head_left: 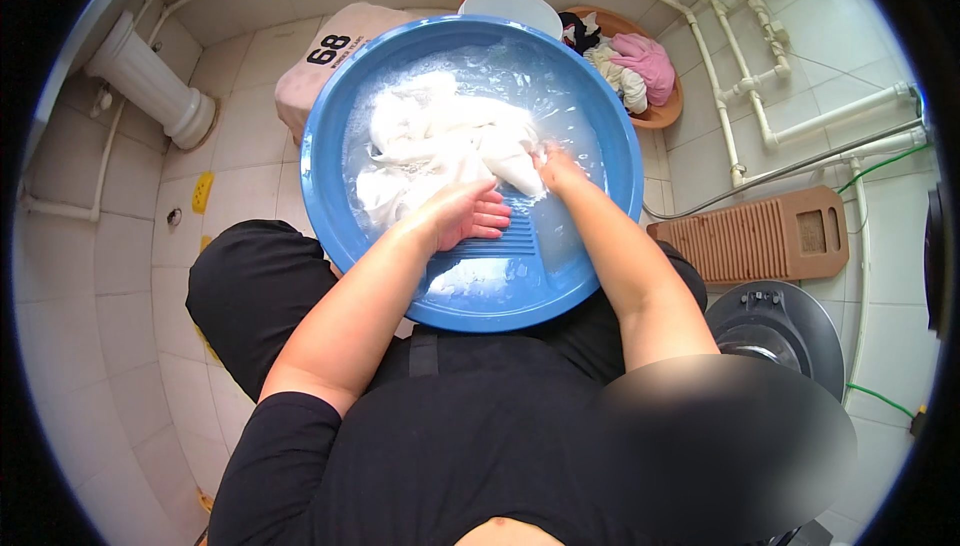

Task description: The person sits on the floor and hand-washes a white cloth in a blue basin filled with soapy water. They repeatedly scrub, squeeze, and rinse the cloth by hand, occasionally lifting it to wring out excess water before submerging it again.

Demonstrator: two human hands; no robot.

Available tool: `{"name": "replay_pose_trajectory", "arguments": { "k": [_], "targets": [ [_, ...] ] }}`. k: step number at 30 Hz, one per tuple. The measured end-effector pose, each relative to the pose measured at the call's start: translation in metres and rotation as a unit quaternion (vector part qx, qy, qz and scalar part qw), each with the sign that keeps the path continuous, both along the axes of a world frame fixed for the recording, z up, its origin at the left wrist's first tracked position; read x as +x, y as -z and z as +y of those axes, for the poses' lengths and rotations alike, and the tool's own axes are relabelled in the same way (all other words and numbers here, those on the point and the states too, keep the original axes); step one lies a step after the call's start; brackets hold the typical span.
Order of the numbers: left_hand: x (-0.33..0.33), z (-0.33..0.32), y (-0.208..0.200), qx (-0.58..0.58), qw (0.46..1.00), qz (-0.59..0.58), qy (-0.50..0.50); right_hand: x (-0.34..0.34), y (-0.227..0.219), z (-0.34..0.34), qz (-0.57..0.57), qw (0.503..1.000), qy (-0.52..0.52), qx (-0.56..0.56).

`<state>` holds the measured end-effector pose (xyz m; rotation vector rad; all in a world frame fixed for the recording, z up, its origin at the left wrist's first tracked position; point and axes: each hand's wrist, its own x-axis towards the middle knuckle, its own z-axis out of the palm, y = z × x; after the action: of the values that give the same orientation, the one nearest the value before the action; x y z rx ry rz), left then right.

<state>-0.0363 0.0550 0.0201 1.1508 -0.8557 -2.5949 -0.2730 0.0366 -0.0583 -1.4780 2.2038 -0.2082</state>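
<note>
black shirt [430, 436] foremost, the person has a blue basin [480, 293] of water in front, white cloth [430, 136] bunched inside it. the left hand [472, 216] is loosely open, empty, by the basin's ribs [512, 238]; the right hand [560, 170] meets the cloth's edge, fingers partly hidden, its grip more than i can tell.

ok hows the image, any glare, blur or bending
Head view: the white cloth looks nearly washed out; glare spots the near side of the blue basin; smooth blur covers part of the black shirt lower right; white pipes bow.
</note>
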Motion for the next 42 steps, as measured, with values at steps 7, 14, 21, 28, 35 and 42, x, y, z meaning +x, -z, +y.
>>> {"name": "replay_pose_trajectory", "arguments": {
  "k": [7, 14, 21, 28, 35, 42],
  "targets": [
    [0.001, -0.014, 0.003, 0.088, 0.982, 0.054, -0.160, 0.060, -0.026, 0.007, -0.316, 0.881, 0.086, -0.340],
    [0.020, -0.022, -0.011, 0.151, 0.909, 0.315, -0.226, 0.178, -0.140, 0.077, -0.198, 0.858, -0.232, -0.413],
    [0.018, -0.024, 0.041, 0.165, 0.892, 0.345, -0.240, 0.161, -0.088, 0.029, -0.072, 0.883, -0.117, -0.448],
    [0.015, -0.006, 0.067, 0.058, 0.869, 0.416, -0.261, 0.181, -0.117, 0.054, -0.160, 0.893, -0.136, -0.399],
    [-0.002, 0.000, -0.005, 0.012, 0.948, 0.089, -0.305, 0.094, -0.073, 0.004, -0.033, 0.984, 0.056, -0.168],
    [0.005, -0.008, 0.020, -0.281, 0.940, -0.126, -0.148, 0.029, -0.056, 0.005, 0.281, 0.920, -0.067, -0.265]
  ]
}}
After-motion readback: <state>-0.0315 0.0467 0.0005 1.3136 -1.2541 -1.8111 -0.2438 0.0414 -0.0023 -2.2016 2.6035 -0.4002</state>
